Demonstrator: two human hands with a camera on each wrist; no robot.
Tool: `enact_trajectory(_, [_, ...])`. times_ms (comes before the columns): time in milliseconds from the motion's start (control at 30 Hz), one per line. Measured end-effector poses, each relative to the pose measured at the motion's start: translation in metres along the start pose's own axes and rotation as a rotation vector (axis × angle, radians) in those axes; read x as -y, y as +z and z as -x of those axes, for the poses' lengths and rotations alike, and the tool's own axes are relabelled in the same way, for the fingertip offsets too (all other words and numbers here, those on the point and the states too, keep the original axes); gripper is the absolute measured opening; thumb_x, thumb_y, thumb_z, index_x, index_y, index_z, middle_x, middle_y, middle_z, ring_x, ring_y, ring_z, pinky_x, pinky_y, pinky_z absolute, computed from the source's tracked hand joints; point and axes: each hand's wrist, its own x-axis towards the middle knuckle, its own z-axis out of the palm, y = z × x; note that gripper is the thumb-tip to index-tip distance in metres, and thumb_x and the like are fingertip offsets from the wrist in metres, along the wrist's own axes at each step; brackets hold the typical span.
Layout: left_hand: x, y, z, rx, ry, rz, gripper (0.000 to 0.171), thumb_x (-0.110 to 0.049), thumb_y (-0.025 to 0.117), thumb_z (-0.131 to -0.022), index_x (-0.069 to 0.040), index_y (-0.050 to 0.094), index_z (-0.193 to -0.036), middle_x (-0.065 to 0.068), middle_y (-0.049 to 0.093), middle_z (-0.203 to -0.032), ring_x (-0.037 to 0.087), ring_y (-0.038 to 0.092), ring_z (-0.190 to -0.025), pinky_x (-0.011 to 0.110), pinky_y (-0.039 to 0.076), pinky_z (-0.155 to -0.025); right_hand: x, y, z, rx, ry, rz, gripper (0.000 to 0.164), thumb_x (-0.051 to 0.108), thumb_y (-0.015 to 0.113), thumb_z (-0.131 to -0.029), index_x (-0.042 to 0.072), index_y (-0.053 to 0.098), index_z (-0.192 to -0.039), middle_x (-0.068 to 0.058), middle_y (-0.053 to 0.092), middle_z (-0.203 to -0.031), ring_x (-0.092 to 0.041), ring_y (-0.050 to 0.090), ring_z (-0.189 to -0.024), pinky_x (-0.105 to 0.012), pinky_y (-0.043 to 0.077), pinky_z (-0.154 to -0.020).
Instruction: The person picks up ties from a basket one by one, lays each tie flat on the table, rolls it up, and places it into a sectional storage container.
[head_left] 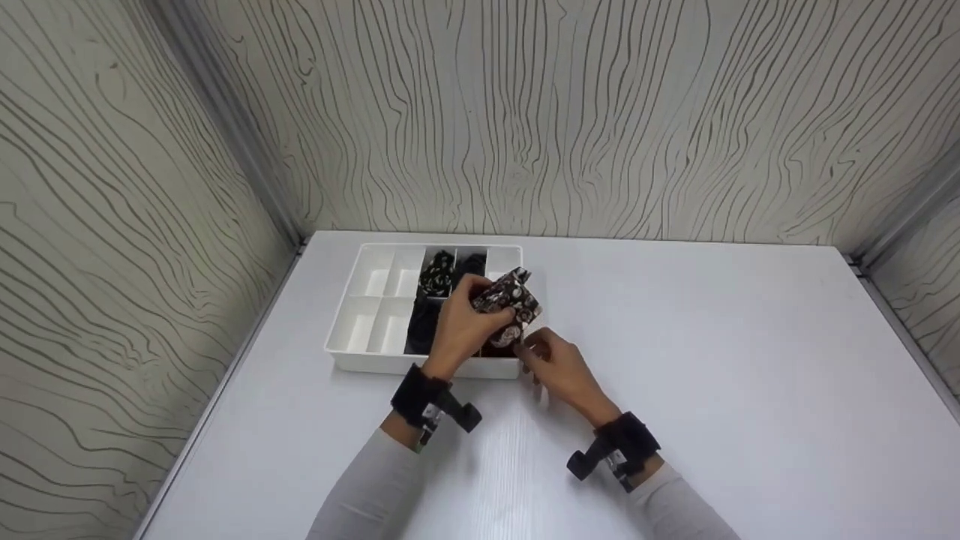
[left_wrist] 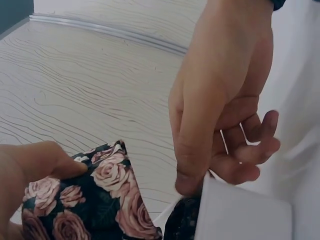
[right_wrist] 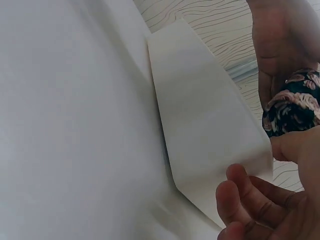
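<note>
My left hand (head_left: 465,319) holds a folded dark floral necktie (head_left: 517,304) with pale pink roses over the right part of a white compartment tray (head_left: 341,358). In the left wrist view its thumb lies on the rose print of the necktie (left_wrist: 107,192). My right hand (head_left: 555,367) is at the tray's front right corner. Its thumb reaches over the rim beside a dark cloth (left_wrist: 182,217) inside, while the other fingers (right_wrist: 230,195) curl loosely outside the wall (right_wrist: 210,115). Part of a rolled floral bundle (right_wrist: 295,107) shows past the rim in the right wrist view.
A dark patterned roll (head_left: 437,274) and a plain black one (head_left: 472,264) occupy back compartments. Black cloth (head_left: 422,326) fills a front one. The tray stands on the left part of a white table (head_left: 697,352), with wood-grain panels (head_left: 517,120) behind and at the sides.
</note>
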Motion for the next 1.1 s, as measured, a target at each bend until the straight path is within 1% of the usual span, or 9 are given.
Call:
enact_trajectory(167, [-0.002,0.008,-0.025,-0.056,-0.009,-0.032,0.054,-0.021,0.086,-0.08,-0.009,0.063,-0.127,0.014,0.072,-0.125,0.03,0.068,-0.112,0.044,0.058,-0.096,-0.001,0.003,-0.004,-0.012,0.027,0.009,0.024,0.028,0.067,-0.103,0.006,0.063,-0.111,-0.01,0.075,-0.08,-0.016,0.064,-0.06,-0.027,0.047,-0.061])
enact_trajectory(333, [0.0,0.017,-0.047,-0.102,-0.051,-0.059,0.056,-0.022,0.084,-0.084,-0.005,0.061,-0.132,0.017,0.069,-0.131,0.032,0.065,-0.117,0.044,0.056,-0.1,-0.004,0.002,-0.004,0.008,0.037,0.0,0.023,0.03,0.066,-0.104,0.009,0.062,-0.113,-0.009,0.075,-0.079,-0.018,0.064,-0.061,-0.027,0.046,-0.062])
enact_trajectory(567, [0.008,0.023,-0.07,-0.136,-0.094,-0.062,0.051,-0.02,0.081,-0.086,-0.003,0.057,-0.127,0.017,0.068,-0.121,0.028,0.068,-0.099,0.039,0.058,-0.083,-0.004,0.001,-0.004,0.044,0.017,-0.01,0.022,0.031,0.066,-0.105,0.011,0.061,-0.113,-0.015,0.076,-0.082,-0.026,0.067,-0.062,-0.027,0.046,-0.059])
enact_trajectory(600, [0.008,0.024,-0.072,-0.133,-0.097,-0.059,0.05,-0.02,0.081,-0.086,-0.003,0.057,-0.127,0.017,0.068,-0.119,0.028,0.069,-0.097,0.039,0.058,-0.083,-0.005,0.001,-0.004,0.048,0.015,-0.013,0.023,0.032,0.065,-0.105,0.011,0.06,-0.113,-0.015,0.076,-0.082,-0.026,0.067,-0.062,-0.026,0.046,-0.058])
enact_trajectory(633, [0.009,0.025,-0.075,-0.135,-0.096,-0.068,0.05,-0.02,0.081,-0.086,-0.003,0.057,-0.126,0.017,0.068,-0.12,0.029,0.068,-0.1,0.041,0.057,-0.086,-0.005,0.001,-0.005,0.053,0.011,-0.016,0.023,0.032,0.065,-0.105,0.011,0.06,-0.113,-0.015,0.075,-0.082,-0.027,0.067,-0.061,-0.026,0.046,-0.058])
enact_trajectory(733, [0.01,0.027,-0.081,-0.139,-0.086,-0.074,0.048,-0.019,0.081,-0.086,-0.003,0.058,-0.125,0.016,0.068,-0.12,0.031,0.068,-0.104,0.043,0.057,-0.089,-0.006,0.0,-0.005,0.064,0.006,-0.025,0.024,0.033,0.064,-0.106,0.011,0.059,-0.114,-0.016,0.075,-0.083,-0.027,0.067,-0.061,-0.026,0.047,-0.059])
enact_trajectory(833, [0.011,0.029,-0.084,-0.152,-0.071,-0.1,0.047,-0.017,0.082,-0.086,-0.002,0.057,-0.124,0.016,0.067,-0.12,0.032,0.066,-0.108,0.044,0.056,-0.093,-0.007,0.0,-0.005,0.077,-0.003,-0.024,0.026,0.034,0.064,-0.107,0.009,0.059,-0.114,-0.016,0.075,-0.082,-0.023,0.065,-0.061,-0.025,0.046,-0.06])
enact_trajectory(967, [0.012,0.031,-0.087,-0.181,-0.051,-0.138,0.044,-0.016,0.082,-0.087,-0.001,0.056,-0.12,0.016,0.066,-0.116,0.032,0.064,-0.104,0.044,0.055,-0.091,-0.007,-0.001,-0.006,0.084,-0.018,0.002,0.027,0.035,0.063,-0.107,0.009,0.059,-0.115,-0.014,0.075,-0.081,-0.017,0.063,-0.062,-0.025,0.044,-0.061])
enact_trajectory(1100, [0.011,0.033,-0.09,-0.193,-0.052,-0.114,0.044,-0.02,0.082,-0.089,-0.002,0.054,-0.117,0.016,0.064,-0.11,0.029,0.06,-0.094,0.042,0.052,-0.084,-0.007,-0.002,-0.005,0.086,-0.013,0.005,0.027,0.036,0.062,-0.107,0.009,0.059,-0.114,-0.014,0.075,-0.081,-0.016,0.062,-0.061,-0.025,0.044,-0.06])
